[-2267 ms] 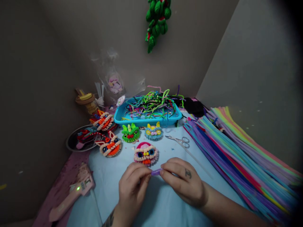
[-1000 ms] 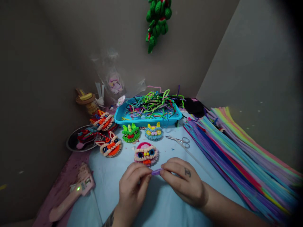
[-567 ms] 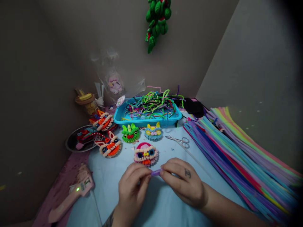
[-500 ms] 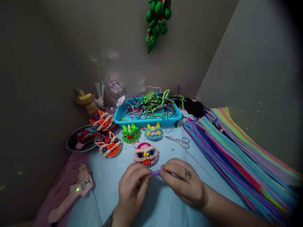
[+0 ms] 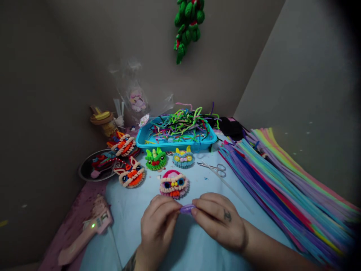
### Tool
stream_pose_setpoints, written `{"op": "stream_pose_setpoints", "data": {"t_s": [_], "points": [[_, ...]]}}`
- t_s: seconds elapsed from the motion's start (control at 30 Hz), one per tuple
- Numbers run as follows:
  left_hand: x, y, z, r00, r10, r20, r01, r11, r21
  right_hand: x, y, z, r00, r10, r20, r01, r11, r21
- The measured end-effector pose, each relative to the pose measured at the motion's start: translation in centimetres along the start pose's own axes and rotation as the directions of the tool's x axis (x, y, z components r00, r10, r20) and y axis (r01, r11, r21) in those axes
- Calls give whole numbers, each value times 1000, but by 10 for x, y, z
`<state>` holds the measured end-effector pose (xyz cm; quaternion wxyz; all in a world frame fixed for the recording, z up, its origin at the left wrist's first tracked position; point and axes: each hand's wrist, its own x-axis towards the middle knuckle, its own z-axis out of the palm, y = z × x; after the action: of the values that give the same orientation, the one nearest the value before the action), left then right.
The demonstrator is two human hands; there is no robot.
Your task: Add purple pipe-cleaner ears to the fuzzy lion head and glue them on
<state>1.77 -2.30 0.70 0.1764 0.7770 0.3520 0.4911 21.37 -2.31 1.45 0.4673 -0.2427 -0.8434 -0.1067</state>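
Between my two hands is a short folded purple pipe cleaner (image 5: pixel 187 209). My left hand (image 5: pixel 160 222) pinches its left end with thumb and forefinger. On the right end, the fingertips of my right hand (image 5: pixel 220 220) are closed in the same way. Just beyond the fingers lies a pink and cream lion-head figure (image 5: pixel 174 183) with yellow beads and blue-ringed eyes. Farther back sit a green horned figure (image 5: pixel 156 159) and a light blue one with yellow ears (image 5: pixel 183 158). An orange and cream figure (image 5: pixel 132 175) rests to the left.
A blue tray (image 5: pixel 177 145) of pipe cleaner scraps stands at the back. Scissors (image 5: pixel 217 168) lie right of the figures, near bundles of coloured pipe cleaners (image 5: pixel 270 188). At left are a pink glue gun (image 5: pixel 87 233), its light green, and a metal bowl (image 5: pixel 84 173).
My right hand has shifted slightly right and down, and a little more of the purple pipe cleaner shows between the fingers. My left hand stays nearly in place.
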Motion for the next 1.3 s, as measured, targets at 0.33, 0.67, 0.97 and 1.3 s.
{"op": "stream_pose_setpoints", "data": {"t_s": [0.33, 0.67, 0.97, 1.3], "points": [[-1, -5, 9, 995, -95, -8, 95, 993, 65, -6, 2, 15, 942, 323, 89, -335, 890, 310], [1, -4, 9, 988, -150, 38, 148, 988, 48, -6, 2, 20, 911, 405, 82, -409, 859, 309], [0, -6, 9, 987, -156, 44, 154, 987, 41, -4, 2, 22, 896, 435, 91, -442, 849, 289], [2, -5, 9, 971, -237, 44, 236, 972, 16, -5, 3, 23, 876, 465, 127, -480, 816, 321]]}}
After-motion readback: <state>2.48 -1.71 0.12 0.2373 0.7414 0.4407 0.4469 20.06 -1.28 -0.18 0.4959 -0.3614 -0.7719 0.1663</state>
